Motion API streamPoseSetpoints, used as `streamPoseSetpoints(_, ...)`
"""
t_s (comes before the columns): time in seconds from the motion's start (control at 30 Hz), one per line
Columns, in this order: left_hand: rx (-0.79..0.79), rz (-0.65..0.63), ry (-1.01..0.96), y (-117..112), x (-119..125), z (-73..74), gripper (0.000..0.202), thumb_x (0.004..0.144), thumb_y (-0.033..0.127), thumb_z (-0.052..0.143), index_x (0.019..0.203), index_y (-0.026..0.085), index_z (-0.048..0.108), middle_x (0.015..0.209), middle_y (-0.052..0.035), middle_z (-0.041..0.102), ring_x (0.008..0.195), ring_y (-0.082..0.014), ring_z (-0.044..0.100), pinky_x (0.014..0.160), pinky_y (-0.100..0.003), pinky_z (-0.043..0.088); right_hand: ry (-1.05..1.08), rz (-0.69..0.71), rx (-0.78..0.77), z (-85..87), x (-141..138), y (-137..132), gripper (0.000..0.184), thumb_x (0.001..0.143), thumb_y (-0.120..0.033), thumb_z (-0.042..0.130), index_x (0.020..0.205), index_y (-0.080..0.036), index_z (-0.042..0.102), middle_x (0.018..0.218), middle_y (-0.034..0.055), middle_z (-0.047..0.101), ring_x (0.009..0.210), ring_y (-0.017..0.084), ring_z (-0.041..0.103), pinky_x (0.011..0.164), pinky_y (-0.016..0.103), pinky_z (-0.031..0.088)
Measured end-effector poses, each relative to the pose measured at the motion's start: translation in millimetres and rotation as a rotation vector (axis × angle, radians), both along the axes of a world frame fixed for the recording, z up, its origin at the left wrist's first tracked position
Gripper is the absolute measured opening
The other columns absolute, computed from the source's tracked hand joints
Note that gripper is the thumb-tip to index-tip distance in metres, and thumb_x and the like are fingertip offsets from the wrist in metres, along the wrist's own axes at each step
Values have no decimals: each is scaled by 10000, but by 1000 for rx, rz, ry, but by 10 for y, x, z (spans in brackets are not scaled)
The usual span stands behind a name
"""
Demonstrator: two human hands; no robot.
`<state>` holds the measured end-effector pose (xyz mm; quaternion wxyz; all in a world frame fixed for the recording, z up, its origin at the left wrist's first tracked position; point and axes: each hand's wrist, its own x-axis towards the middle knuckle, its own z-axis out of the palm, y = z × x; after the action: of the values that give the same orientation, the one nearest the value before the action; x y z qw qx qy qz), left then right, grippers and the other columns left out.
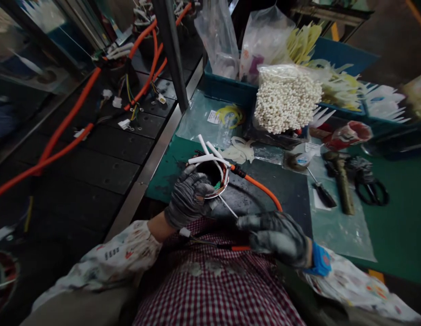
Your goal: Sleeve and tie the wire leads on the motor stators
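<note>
A round motor stator (226,181) with copper windings inside its rim sits at the near edge of the bench. My left hand (190,197), in a grey glove, is closed around its near-left rim. White sleeved leads (210,158) cross over its top, and an orange cable (263,188) runs from it to the right. My right hand (278,235), also gloved, is closed on a thin pale rod (228,206) that reaches the stator's near rim. The rod's other end is hidden in my fingers. A white connector (185,232) on thin wires hangs below my left hand.
Right of the mat lie a screwdriver (324,192), a hammer-like tool (342,185) and black-handled scissors (371,190). A bag of white cords (287,99) and blue bins (227,88) stand behind. To the left, a slatted conveyor (118,149) carries parts with orange cables (69,113). A metal post (171,54) rises between.
</note>
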<state>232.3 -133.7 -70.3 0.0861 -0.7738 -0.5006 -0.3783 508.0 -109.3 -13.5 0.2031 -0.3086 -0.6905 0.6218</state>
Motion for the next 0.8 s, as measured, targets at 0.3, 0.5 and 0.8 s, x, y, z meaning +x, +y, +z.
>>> streamPoseSetpoints(0.3,-85,-35,-70,14,29,118,97,939,331,731,914,239,708,1100,-44,838,1150,-238,782,1191,-489,532,-374,-59,740,-29,-744,624,314,1034,-445,656,1195,-216,799,903,116,800,709,237,705,637,346,543)
streamPoseSetpoints(0.5,-8,-30,-96,47,50,113,107,920,342,735,951,240,722,1069,-46,850,1096,-250,805,1162,-498,560,-500,60,850,89,-963,759,109,977,-323,736,962,-225,782,677,44,684,562,165,536,536,298,360)
streamPoseSetpoints(0.8,-55,-31,-75,31,34,81,101,910,334,756,916,241,717,1015,-33,843,1041,-256,806,1152,-531,555,-247,39,571,56,-893,738,180,1017,-360,661,1025,-230,785,831,51,772,700,178,660,677,309,509)
